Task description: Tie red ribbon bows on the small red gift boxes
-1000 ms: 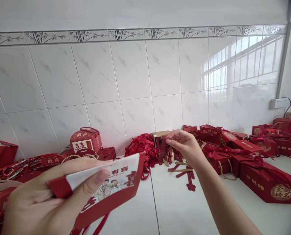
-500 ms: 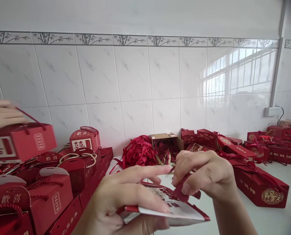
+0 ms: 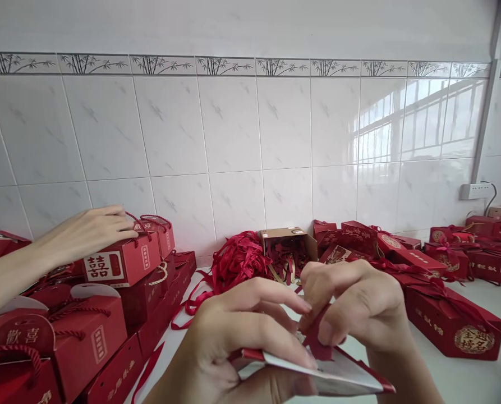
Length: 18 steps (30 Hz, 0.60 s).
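My left hand (image 3: pixel 250 342) is closed around a flat piece of box cardboard (image 3: pixel 343 373), white on its upper face with red edges, tilted low in front of me. The thumb lies underneath and the fingers on top. Right beside it, my right hand (image 3: pixel 355 303) pinches a small dark-red piece (image 3: pixel 321 339) between thumb and fingertips, over the cardboard. Whether that piece is part of the cardboard or separate, I cannot tell. Fingers hide much of both.
At left, another person's hand (image 3: pixel 102 221) rests on a red gift box (image 3: pixel 126 261) atop stacked boxes (image 3: pixel 107 348). Red ribbons (image 3: pixel 237 261) lie heaped by an open carton (image 3: pixel 290 235) at the back. Ribbon-tied red boxes (image 3: pixel 456 320) stand at right on the white table (image 3: pixel 456 376).
The other person's hand has moved right and set its red gift box on the stack. My hands keep their grips; the cardboard and left hand have shifted slightly right.
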Each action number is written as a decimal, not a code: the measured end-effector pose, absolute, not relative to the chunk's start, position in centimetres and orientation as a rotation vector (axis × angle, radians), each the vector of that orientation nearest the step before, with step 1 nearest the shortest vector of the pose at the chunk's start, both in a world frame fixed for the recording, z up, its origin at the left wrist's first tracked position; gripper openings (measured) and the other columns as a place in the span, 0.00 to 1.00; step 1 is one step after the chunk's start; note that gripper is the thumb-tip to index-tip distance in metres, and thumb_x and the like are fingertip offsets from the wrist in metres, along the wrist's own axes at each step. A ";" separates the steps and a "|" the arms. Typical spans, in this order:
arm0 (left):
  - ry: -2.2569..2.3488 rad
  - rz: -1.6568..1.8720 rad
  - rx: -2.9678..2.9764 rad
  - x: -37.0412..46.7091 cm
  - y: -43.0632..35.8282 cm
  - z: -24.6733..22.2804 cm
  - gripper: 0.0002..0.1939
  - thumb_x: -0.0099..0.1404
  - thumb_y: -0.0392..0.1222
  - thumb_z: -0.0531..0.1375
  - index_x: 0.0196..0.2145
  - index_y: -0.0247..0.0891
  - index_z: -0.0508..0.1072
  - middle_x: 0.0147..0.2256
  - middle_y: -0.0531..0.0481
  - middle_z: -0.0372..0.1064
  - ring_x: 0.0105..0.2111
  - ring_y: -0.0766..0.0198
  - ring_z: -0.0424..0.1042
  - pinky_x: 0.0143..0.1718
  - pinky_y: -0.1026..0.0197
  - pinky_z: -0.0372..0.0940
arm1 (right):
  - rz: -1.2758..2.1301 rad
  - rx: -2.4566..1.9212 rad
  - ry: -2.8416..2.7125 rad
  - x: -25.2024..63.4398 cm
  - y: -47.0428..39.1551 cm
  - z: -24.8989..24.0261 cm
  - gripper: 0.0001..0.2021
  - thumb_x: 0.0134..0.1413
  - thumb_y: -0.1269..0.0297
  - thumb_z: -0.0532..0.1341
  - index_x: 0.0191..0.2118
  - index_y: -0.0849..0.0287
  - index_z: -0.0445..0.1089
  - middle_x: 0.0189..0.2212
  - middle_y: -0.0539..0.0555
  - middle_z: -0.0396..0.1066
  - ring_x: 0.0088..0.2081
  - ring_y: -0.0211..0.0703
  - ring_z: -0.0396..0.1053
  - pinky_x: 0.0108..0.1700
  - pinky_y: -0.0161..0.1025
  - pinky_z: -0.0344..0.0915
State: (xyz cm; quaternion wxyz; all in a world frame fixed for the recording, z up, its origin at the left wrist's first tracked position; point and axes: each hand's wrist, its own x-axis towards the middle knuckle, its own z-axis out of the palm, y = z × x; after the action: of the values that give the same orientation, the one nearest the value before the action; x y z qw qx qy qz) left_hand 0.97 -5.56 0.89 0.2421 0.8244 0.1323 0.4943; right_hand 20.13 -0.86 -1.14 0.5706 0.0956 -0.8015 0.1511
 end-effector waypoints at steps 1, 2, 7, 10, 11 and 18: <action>0.367 1.352 2.243 1.0 -5.6 0.9 0.12 0.54 0.29 0.67 0.32 0.47 0.81 0.37 0.49 0.75 0.30 0.65 0.75 0.32 0.66 0.71 | 0.352 0.221 -1.873 20.1 -0.9 -1.2 0.08 0.60 0.69 0.59 0.36 0.55 0.77 0.27 0.53 0.76 0.28 0.38 0.73 0.34 0.38 0.68; 0.370 1.353 2.232 1.1 -5.6 0.8 0.12 0.54 0.30 0.67 0.32 0.47 0.81 0.36 0.48 0.75 0.29 0.65 0.75 0.32 0.65 0.71 | 0.339 0.218 -1.853 20.1 -0.9 -1.2 0.08 0.60 0.70 0.59 0.36 0.55 0.77 0.27 0.53 0.76 0.28 0.38 0.72 0.33 0.38 0.67; 0.410 1.374 2.210 1.2 -5.5 0.3 0.07 0.55 0.33 0.67 0.30 0.46 0.81 0.39 0.47 0.76 0.26 0.66 0.74 0.29 0.65 0.70 | 0.254 0.197 -1.811 20.3 -0.5 -1.1 0.08 0.60 0.69 0.59 0.39 0.54 0.77 0.25 0.52 0.76 0.26 0.37 0.72 0.32 0.39 0.66; 0.439 1.451 2.249 1.0 -5.3 0.5 0.05 0.54 0.35 0.68 0.29 0.45 0.80 0.34 0.48 0.76 0.30 0.62 0.75 0.31 0.64 0.71 | 0.266 0.205 -1.799 20.6 -0.2 -1.1 0.08 0.60 0.70 0.59 0.40 0.57 0.77 0.26 0.55 0.76 0.27 0.39 0.73 0.33 0.40 0.67; 0.448 1.477 2.277 1.0 -5.3 0.6 0.05 0.53 0.36 0.69 0.28 0.46 0.80 0.30 0.49 0.76 0.34 0.60 0.75 0.34 0.62 0.71 | 0.262 0.201 -1.791 20.8 -0.1 -1.1 0.09 0.60 0.71 0.59 0.40 0.57 0.77 0.27 0.55 0.76 0.28 0.40 0.73 0.33 0.41 0.67; 0.484 1.492 2.333 1.0 -5.2 0.5 0.06 0.52 0.36 0.69 0.29 0.44 0.80 0.39 0.46 0.77 0.27 0.64 0.75 0.30 0.63 0.70 | 0.139 0.156 -1.740 21.3 0.2 -1.2 0.14 0.57 0.79 0.58 0.42 0.57 0.77 0.29 0.56 0.76 0.30 0.42 0.72 0.33 0.42 0.65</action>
State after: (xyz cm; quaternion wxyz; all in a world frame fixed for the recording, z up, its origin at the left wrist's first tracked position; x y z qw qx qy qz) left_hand 0.96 -5.21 0.50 0.1646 0.8185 0.1699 0.5235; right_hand 21.32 0.17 -1.22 0.6399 0.0686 -0.7629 0.0611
